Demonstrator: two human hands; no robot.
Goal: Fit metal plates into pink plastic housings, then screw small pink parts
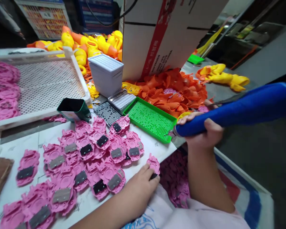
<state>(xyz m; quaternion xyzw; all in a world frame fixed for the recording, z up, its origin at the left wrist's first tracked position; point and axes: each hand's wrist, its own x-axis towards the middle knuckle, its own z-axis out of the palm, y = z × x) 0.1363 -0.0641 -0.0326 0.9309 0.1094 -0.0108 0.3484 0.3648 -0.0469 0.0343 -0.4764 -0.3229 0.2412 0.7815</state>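
My left hand point(143, 183) rests at the table's front edge with its fingers closed on a pink plastic part point(153, 164) that has a dark plate. My right hand point(211, 132) is wrapped round a long blue tool point(228, 111), held tilted, with its metal tip over the near right corner of a green perforated tray point(149, 117). Many more pink parts point(114, 149) with grey or black plates lie in overlapping heaps to the left of my left hand.
Behind stand a white stack of trays point(107, 76), a dark green container point(73, 109) and a large carton point(154, 35). Orange pieces point(169, 86) are heaped before the carton. A white crate point(82, 73) holds pink parts at left. Below the table edge are more pink parts point(175, 178).
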